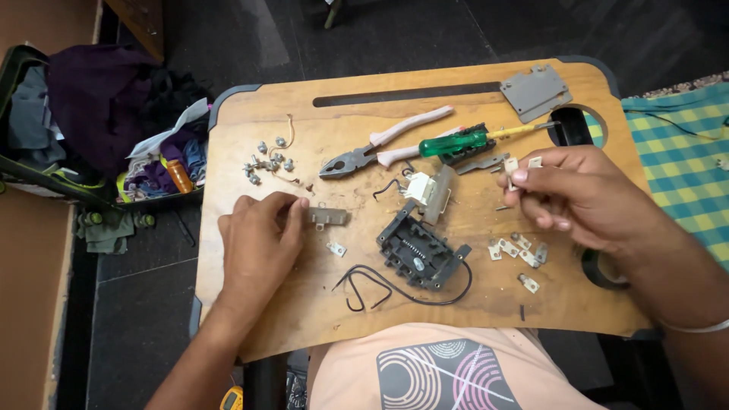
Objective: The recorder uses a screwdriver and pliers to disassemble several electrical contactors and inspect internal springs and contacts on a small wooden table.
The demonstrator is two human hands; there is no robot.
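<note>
- The left hand (258,243) lies palm-down on the wooden lap table (304,319), its fingertips pinching one end of a small grey switch bar (326,217) that rests flat on the board.
- Just below that bar, off the fingertips, lies a small metal contact plate (336,249).
- Beyond the left knuckles sits a loose cluster of screws (267,163).
- The right hand (581,197) is raised above the board, fingers curled and gripping a small pale metal terminal piece (512,168) between thumb and fingertips.
- Under the right hand's fingers lie several more metal contact pieces (520,249), scattered on the wood.
- Between the two hands sits a black plastic switch housing (419,250), opened, with a black wire (380,287) looping from it toward the person.
- Beyond the housing is a white plastic block (420,187).
- Further out lie pliers (380,148) with pale handles and a green-handled screwdriver (463,142), touching each other.
- Beyond the right hand, at the far corner, rests a grey cover plate (535,91).
</note>
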